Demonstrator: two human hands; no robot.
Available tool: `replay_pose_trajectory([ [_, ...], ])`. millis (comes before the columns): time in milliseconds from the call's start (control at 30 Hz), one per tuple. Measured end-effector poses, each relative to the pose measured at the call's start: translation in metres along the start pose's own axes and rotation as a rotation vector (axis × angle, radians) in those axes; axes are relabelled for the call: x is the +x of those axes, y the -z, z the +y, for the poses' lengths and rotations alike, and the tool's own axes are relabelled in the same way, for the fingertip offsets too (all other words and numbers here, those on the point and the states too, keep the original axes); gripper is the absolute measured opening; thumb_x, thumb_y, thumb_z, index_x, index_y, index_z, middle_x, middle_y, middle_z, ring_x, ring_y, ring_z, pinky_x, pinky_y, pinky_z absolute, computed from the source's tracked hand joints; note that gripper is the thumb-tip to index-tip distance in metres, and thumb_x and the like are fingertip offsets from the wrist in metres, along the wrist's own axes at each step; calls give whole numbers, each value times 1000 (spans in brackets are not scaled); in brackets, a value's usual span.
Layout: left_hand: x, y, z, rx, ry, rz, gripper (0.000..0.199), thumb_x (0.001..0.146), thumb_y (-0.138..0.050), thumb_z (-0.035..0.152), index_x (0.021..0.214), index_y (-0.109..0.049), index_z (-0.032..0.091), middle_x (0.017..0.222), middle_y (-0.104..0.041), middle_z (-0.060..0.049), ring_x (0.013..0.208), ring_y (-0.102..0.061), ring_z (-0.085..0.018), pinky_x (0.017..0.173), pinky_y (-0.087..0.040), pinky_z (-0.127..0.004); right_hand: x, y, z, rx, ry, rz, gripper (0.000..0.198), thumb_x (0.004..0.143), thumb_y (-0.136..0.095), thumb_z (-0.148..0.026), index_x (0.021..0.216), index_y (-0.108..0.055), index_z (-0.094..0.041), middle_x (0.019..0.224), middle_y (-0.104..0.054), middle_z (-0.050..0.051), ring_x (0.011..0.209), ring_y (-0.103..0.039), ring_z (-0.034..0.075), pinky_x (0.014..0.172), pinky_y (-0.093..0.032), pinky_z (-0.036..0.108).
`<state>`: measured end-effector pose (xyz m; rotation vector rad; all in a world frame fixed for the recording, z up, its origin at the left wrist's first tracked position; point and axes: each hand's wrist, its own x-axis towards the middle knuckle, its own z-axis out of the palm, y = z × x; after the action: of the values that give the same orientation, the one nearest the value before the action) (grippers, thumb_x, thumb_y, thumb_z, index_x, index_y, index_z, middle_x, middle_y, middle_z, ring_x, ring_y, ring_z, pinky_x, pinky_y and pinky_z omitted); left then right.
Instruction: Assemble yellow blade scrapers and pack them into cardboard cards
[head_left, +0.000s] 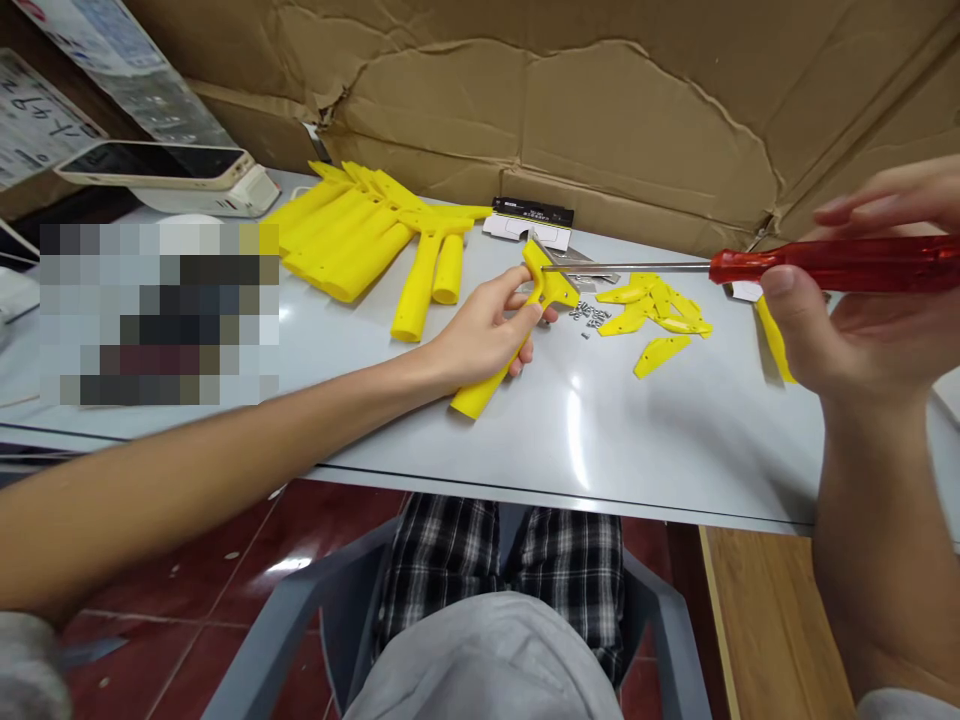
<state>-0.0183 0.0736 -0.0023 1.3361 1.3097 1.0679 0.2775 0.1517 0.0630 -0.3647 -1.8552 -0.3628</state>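
Observation:
My left hand [491, 335] is closed round a yellow plastic scraper handle [484, 395], its wide head tilted up to the right. In my right hand [870, 335] is a screwdriver [840, 268] with a clear red grip, held between thumb and fingers. Its long steel shaft runs level to the left, and the tip meets the scraper head; whether it sits in a screw is too small to tell. Small screws [592, 318] lie in a loose heap just right of my left hand. Beyond them is a pile of flat yellow plastic pieces [660, 300].
Several yellow handles [345, 240] lie in a row at the back left. A small black and white box [529, 222] rests against the cardboard wall [600, 110]. At the left a phone [157, 162] lies on a white device. Another yellow piece [776, 340] is partly behind my right hand.

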Motion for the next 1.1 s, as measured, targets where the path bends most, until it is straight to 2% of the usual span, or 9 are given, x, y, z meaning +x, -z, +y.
replay_pose_trajectory([
  [67, 0, 0, 0, -9, 3, 2, 32, 109, -51, 18, 141, -55, 18, 133, -74, -15, 50, -56, -3, 42, -48, -19, 0, -2, 3, 10, 6, 10, 41, 86, -76, -56, 105, -63, -21, 99, -71, 2, 92, -70, 13, 82, -48, 30],
  [267, 1, 1, -5, -6, -30, 1, 37, 108, -53, 20, 145, -55, 18, 132, -75, -15, 50, -58, -4, 41, -47, -20, -3, -4, 1, -14, -85, 78, 43, 79, -83, -55, 97, -68, -19, 97, -72, 1, 78, -66, 9, 66, -38, 24],
  [400, 1, 1, -6, 5, -37, 4, 38, 108, -53, 19, 145, -56, 19, 130, -75, -14, 50, -57, -4, 40, -48, -20, 1, -4, -7, -35, -44, 61, 35, 92, -74, -45, 81, -61, -14, 76, -66, 0, 76, -63, 7, 72, -38, 24],
  [467, 1, 1, -5, 0, -32, 10, 35, 107, -55, 19, 142, -57, 18, 129, -76, -14, 50, -57, -5, 40, -48, -19, 3, -4, -7, 8, -26, 36, 30, 92, -73, -44, 89, -63, -15, 82, -68, 0, 84, -65, 8, 82, -42, 27],
  [533, 1, 1, -4, -12, -23, 15, 33, 106, -57, 20, 139, -58, 19, 128, -76, -13, 50, -57, -5, 40, -48, -19, 3, -2, -3, 56, -4, -6, 37, 84, -78, -48, 98, -65, -16, 94, -72, 2, 95, -67, 11, 88, -44, 29],
  [633, 1, 1, -3, -19, -13, 20, 33, 106, -57, 20, 139, -57, 19, 130, -76, -14, 50, -57, -5, 41, -48, -20, 2, 0, 7, 175, 35, -66, 57, 71, -89, -55, 109, -67, -20, 104, -71, 3, 99, -70, 14, 82, -49, 28],
  [733, 1, 1, -2, -13, -6, 20, 32, 106, -56, 19, 138, -57, 19, 130, -76, -14, 50, -58, -5, 41, -48, -21, 1, 3, 14, 263, 12, -112, 68, 64, -95, -55, 119, -68, -24, 111, -72, 3, 98, -73, 16, 76, -54, 28],
  [1000, -1, 1, 1, -17, 1, 22, 27, 108, -53, 19, 134, -58, 18, 130, -75, -14, 51, -57, -4, 41, -48, -20, 2, 5, 8, 191, -59, -58, 48, 71, -94, -49, 107, -75, -23, 99, -76, 4, 86, -71, 17, 71, -44, 30],
  [1100, -1, 1, 1, -2, -9, 21, 26, 108, -52, 19, 134, -57, 17, 131, -74, -16, 51, -57, -4, 41, -48, -20, 3, 11, 5, 141, -107, -117, 39, 73, -93, -44, 102, -79, -22, 100, -78, 3, 87, -74, 17, 69, -45, 29],
])
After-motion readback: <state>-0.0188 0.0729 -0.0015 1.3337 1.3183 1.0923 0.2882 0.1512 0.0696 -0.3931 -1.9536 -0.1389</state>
